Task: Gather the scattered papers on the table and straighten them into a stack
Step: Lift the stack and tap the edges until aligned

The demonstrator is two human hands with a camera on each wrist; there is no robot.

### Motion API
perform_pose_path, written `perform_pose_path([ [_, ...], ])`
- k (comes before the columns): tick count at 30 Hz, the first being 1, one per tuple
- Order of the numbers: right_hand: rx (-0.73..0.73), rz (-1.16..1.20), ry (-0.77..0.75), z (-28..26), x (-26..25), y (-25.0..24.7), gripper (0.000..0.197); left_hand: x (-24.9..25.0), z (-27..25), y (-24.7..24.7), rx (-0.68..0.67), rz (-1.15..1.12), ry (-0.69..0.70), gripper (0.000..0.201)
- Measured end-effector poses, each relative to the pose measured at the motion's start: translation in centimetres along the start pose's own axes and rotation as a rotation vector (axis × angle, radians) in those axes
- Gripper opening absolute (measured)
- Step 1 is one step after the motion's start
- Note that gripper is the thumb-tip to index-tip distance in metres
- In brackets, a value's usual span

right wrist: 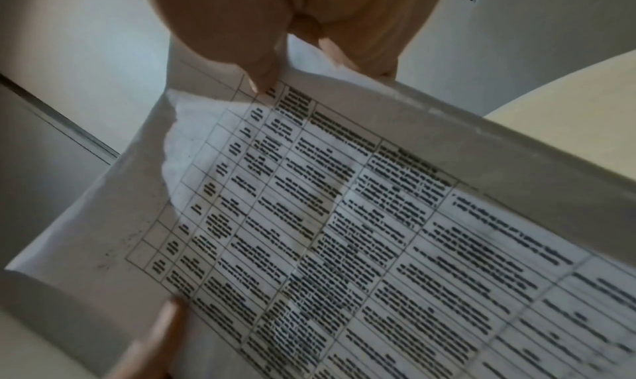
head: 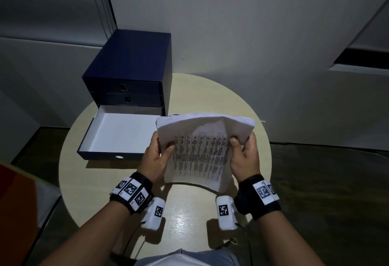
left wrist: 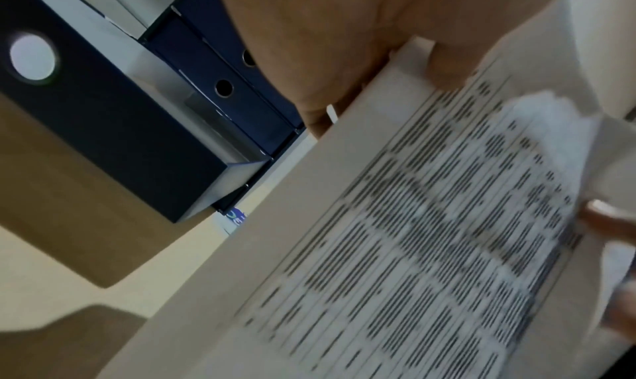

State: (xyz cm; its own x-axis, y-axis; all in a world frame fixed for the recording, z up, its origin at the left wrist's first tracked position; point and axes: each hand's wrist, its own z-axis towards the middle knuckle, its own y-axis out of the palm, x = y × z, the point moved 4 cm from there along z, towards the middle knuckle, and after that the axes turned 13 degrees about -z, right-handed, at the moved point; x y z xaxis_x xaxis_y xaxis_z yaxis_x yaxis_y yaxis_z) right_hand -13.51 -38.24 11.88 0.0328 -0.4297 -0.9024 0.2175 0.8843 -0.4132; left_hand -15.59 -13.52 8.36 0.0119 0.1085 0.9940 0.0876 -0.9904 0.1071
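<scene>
Left hand [head: 156,158]: grips the left edge of the thick stack of white printed papers [head: 200,154], thumb on the front sheet.
Right hand [head: 244,156]: grips the right edge, thumb in front.
Stack position: held up over the round pale wooden table [head: 189,209], bowed toward the person.
Stack axis: long axis runs near-to-far, top edge farthest.
Beside it: dark blue drawer box [head: 130,72], bottom drawer [head: 117,135] pulled out.

nothing here can be read. the top sheet of the papers [head: 200,156] carries a printed table, but its lettering is too blurred. the wrist bands [head: 131,190] show only square black-and-white code marks.
</scene>
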Motion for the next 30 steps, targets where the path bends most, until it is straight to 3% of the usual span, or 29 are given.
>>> perform_pose_path([
  [5, 0.031, 0.215, 0.030, 1.9, -3.6, -1.8, 0.032, -0.1, -0.9, 0.0, -0.055, 0.150, 0.055, 0.044],
  [9, 0.017, 0.176, -0.004, 3.2, -5.7, -2.3, 0.043, 0.8, -0.7, -0.1, 0.047, 0.134, 0.088, 0.023],
  [12, -0.042, 0.202, 0.020, 3.4, -5.1, -2.1, 0.041, 2.1, -0.3, 0.3, 0.089, 0.091, 0.078, 0.022],
  [16, -0.250, 0.112, 0.040, 0.4, -1.9, -0.4, 0.028, 3.5, 1.1, 0.4, 0.174, 0.049, 0.063, 0.023],
  [22, -0.551, 0.007, 0.071, -2.2, 2.0, -0.4, 0.042, 4.2, 2.5, 0.3, 0.221, 0.091, -0.013, 0.021],
  [30, -0.539, 0.083, 0.148, -1.1, 2.0, -1.5, 0.031, 5.4, 1.4, 2.3, 0.239, 0.015, -0.114, 0.020],
])
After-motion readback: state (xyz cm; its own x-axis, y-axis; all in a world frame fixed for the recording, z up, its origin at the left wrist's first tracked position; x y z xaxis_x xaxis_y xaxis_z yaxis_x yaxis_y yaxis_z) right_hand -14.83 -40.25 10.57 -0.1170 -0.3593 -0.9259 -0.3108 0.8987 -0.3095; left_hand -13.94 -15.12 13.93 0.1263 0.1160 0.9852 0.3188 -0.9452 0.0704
